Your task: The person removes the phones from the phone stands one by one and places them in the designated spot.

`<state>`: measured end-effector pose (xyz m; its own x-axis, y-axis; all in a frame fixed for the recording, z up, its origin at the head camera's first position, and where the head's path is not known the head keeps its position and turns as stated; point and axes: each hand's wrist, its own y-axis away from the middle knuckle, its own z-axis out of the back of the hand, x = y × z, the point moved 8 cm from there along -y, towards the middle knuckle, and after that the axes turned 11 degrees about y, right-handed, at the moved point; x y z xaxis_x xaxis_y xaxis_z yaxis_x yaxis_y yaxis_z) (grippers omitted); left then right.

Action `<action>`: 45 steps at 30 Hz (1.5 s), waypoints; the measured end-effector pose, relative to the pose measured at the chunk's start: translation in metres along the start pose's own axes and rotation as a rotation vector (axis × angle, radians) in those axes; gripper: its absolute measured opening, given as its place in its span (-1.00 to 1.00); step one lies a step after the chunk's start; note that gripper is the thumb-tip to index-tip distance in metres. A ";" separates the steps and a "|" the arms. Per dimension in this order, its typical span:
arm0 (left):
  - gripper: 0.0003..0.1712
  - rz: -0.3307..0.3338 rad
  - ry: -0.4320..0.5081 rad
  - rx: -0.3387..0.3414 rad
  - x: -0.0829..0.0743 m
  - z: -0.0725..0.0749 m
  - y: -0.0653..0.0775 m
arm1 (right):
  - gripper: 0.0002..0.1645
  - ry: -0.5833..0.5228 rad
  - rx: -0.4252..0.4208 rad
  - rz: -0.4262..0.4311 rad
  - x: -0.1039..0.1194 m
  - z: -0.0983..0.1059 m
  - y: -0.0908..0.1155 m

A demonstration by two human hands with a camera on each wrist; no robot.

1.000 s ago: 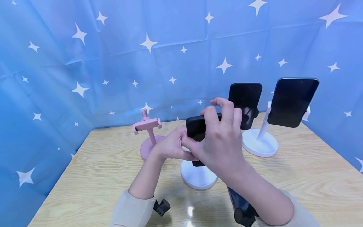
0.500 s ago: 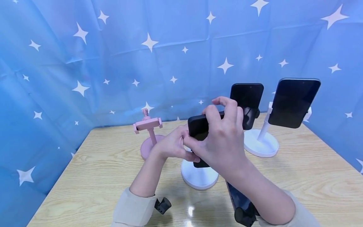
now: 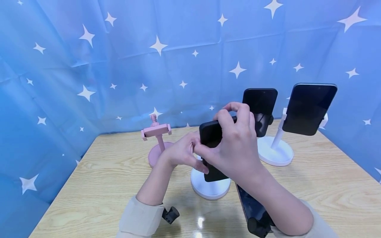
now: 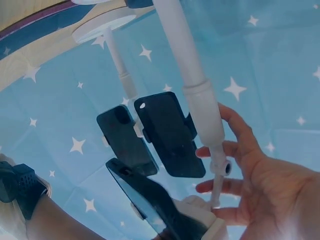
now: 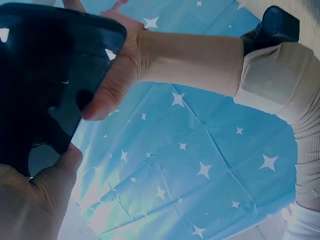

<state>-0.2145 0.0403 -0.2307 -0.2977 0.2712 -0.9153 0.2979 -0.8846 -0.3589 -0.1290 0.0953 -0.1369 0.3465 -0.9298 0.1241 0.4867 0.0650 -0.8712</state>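
Note:
A black smartphone (image 3: 210, 134) is held tilted over the middle stand, its dark screen facing up in the right wrist view. My right hand (image 3: 238, 142) grips it, fingers arched over the upper edge and thumb along the near side. My left hand (image 3: 184, 151) is at the head of the white phone stand (image 3: 210, 190). In the left wrist view its fingers curl round the stand's thin neck (image 4: 218, 187), below the thick post (image 4: 187, 55). Its thumb rests at the phone's edge in the right wrist view. The stand's clamp is mostly hidden behind phone and hands.
A pink phone stand (image 3: 156, 131) with no phone stands back left. To the right, a white stand (image 3: 275, 153) bears a smartphone (image 3: 309, 109); another phone (image 3: 259, 102) is mounted beside it. A further phone (image 3: 253, 205) lies under my right forearm. A starry blue curtain (image 3: 125, 66) hangs behind.
The lower end of the held smartphone has swung slightly down and to the right, showing more of it below my hands. Both hands keep nearly the same place.

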 end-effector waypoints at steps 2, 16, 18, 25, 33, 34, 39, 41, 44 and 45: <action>-0.49 0.018 0.011 -0.005 0.001 0.000 0.000 | -0.43 -0.014 0.026 -0.012 -0.002 -0.001 0.001; -0.40 0.045 0.004 -0.016 0.002 0.000 -0.001 | -0.47 -0.044 0.019 0.024 -0.001 0.002 0.003; -0.38 0.046 0.016 -0.016 0.002 0.000 -0.001 | -0.46 -0.054 0.012 0.032 -0.002 0.003 0.003; -0.34 0.006 0.030 0.008 0.000 -0.002 -0.002 | -0.47 -0.098 0.004 0.052 -0.002 0.005 0.004; -0.36 0.002 0.052 0.042 0.002 -0.002 -0.002 | -0.46 -0.128 -0.011 0.074 -0.012 -0.001 0.010; -0.36 0.000 0.051 0.049 0.002 -0.002 -0.002 | -0.44 -0.131 -0.016 0.070 -0.018 -0.006 0.013; -0.36 -0.053 -0.011 0.069 0.001 -0.001 -0.003 | -0.27 -0.149 -0.048 0.066 -0.062 -0.051 0.038; -0.34 -0.082 -0.040 0.072 -0.001 -0.001 -0.003 | -0.18 -0.169 -0.055 0.069 -0.078 -0.067 0.047; -0.24 -0.103 -0.081 0.069 -0.001 0.000 -0.003 | -0.12 -0.215 -0.062 0.084 -0.091 -0.082 0.056; -0.24 -0.102 -0.084 0.066 -0.001 0.001 -0.003 | -0.10 -0.229 -0.060 0.090 -0.092 -0.085 0.058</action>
<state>-0.2156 0.0424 -0.2286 -0.3994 0.3308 -0.8550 0.2029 -0.8776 -0.4343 -0.2012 0.1542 -0.2391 0.5620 -0.8146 0.1435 0.3994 0.1153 -0.9095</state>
